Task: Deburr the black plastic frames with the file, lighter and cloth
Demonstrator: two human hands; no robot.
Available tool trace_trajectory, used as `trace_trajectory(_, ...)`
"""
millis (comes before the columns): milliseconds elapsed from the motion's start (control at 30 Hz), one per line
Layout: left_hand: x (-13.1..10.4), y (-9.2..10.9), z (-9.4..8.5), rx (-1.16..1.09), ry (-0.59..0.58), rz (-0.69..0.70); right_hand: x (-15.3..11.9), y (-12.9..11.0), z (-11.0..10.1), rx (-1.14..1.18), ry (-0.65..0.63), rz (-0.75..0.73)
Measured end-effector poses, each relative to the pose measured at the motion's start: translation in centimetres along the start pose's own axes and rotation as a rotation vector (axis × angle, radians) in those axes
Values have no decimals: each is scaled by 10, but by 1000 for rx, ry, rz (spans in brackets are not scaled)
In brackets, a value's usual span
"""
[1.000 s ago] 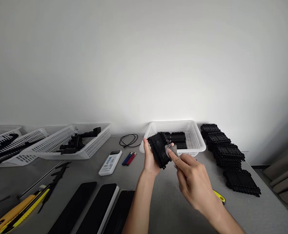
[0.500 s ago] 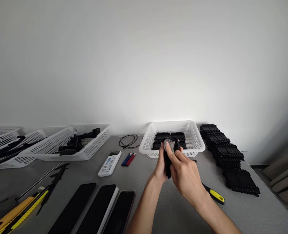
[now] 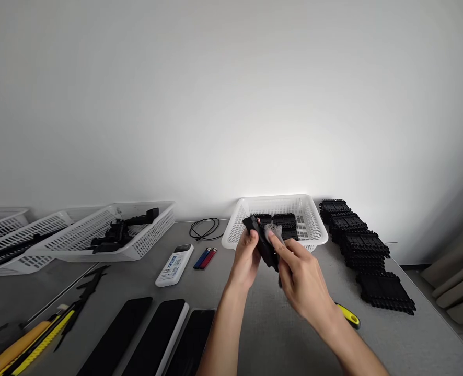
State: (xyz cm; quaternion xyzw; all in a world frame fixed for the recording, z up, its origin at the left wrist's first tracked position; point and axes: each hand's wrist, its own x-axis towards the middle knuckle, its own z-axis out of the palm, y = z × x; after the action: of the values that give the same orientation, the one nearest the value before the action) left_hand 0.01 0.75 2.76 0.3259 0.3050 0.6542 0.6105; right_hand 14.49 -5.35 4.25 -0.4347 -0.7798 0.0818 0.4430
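In front of the white basket [image 3: 321, 232], my left hand [image 3: 244, 263] is wrapped round a black plastic piece [image 3: 266, 251] and holds it tilted. A crumpled grey cloth [image 3: 274, 230] is under the fingers of my right hand [image 3: 304, 277], which presses it against the right side of that piece. Behind my hands, several flat black ridged plates [image 3: 285, 219] lie in the basket, partly hidden. A yellow-and-black handle [image 3: 348, 315] shows beside my right forearm, its other end covered.
More ridged plates [image 3: 365, 245] lie overlapped at the right. Left stand baskets [image 3: 137, 250] with black parts. A white power bank [image 3: 174, 265], two lighters [image 3: 205, 258], a cable [image 3: 204, 228], dark phone-like slabs [image 3: 155, 334], a caliper [image 3: 83, 297] and a yellow cutter [image 3: 39, 339] lie about.
The black piece has turned, its upper end swinging left, and my left hand has moved left with it. The grey cloth has shifted from its front face to its right side.
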Motion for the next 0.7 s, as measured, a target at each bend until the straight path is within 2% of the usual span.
trace_trajectory(133,-6,7,4,165,9,92,3,16,0,-43,28,38)
trace_trajectory(333,-14,13,7,264,32,74,3,25,-2,-210,255,28)
trace_trajectory(433,-17,12,11,302,33,58,5,22,0,-332,186,-8)
trace_trajectory(700,-18,13,14,380,36,76,6,27,-2,-591,-31,23)
